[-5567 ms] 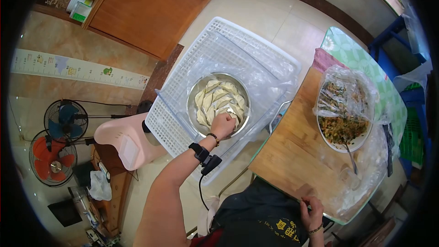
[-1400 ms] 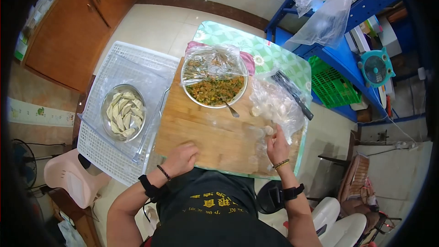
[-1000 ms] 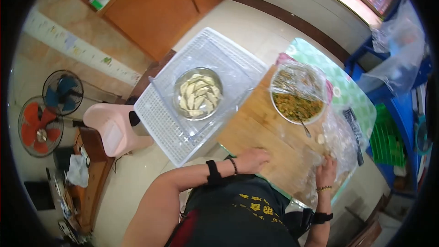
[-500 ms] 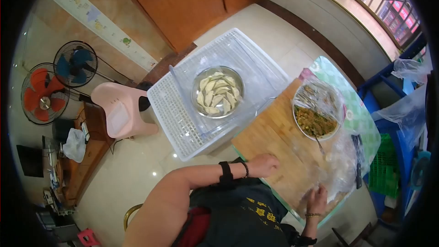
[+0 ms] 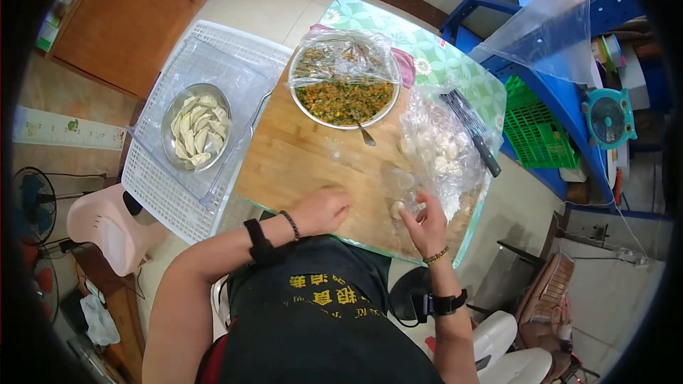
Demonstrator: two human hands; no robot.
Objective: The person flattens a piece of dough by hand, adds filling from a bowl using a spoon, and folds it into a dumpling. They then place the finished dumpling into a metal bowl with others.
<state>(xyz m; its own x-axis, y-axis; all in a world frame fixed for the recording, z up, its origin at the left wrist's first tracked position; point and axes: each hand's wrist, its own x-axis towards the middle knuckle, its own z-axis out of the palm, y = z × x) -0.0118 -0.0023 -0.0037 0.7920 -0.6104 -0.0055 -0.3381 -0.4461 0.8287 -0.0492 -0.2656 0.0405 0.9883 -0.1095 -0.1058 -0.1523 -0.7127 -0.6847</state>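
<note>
Your right hand (image 5: 425, 224) pinches one bare wrapper (image 5: 397, 208) over the board (image 5: 299, 163) near you. Your left hand (image 5: 324, 208) rests there, loosely curled, holding nothing. Many dumplings (image 5: 193, 128) look done, but lots of filling (image 5: 346, 99) is left.

Your left hand (image 5: 324, 208) rests on the board (image 5: 299, 163), and your right hand (image 5: 425, 222) is just to its right, a dough piece (image 5: 396, 208) pinched at its fingertips. Just beyond your right hand lies the bag of wrappers (image 5: 437, 149), with a knife (image 5: 473, 135) along its far side. Beyond both hands stands the filling bowl (image 5: 341, 127) with a spoon (image 5: 365, 134) in it, and well left of your left hand, off the board, the dumpling bowl (image 5: 165, 135) sits in the basket (image 5: 160, 192).
</note>
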